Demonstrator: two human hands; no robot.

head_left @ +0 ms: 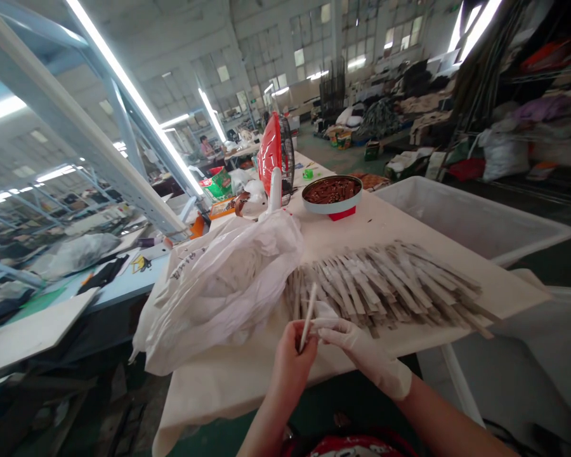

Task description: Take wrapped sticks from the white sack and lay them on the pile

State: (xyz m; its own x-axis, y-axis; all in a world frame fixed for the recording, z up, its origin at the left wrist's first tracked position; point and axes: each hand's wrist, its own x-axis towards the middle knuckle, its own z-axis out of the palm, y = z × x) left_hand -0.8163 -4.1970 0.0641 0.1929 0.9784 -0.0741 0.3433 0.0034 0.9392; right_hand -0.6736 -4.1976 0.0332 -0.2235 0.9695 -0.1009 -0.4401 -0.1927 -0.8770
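Observation:
Bare and closed, my left hand (295, 349) grips a thin pale stick (308, 317) that points up and away. My right hand (345, 336) wears a white glove. Its fingers are pinched together against the left fingertips, around something pale too small to make out. Just beyond both hands lies a wide row of grey-beige strips (375, 285) on the cloth-covered table (228, 381). To the left of the hands rests a crumpled white plastic bag (228, 279) with whitish contents.
A red fan (272, 158) stands behind the bag. Beside it a round tin (332, 194) holds brown pieces, over a red object (342, 214). White bins (476, 216) stand along the table's right side. A blue metal frame (90, 120) rises at the left.

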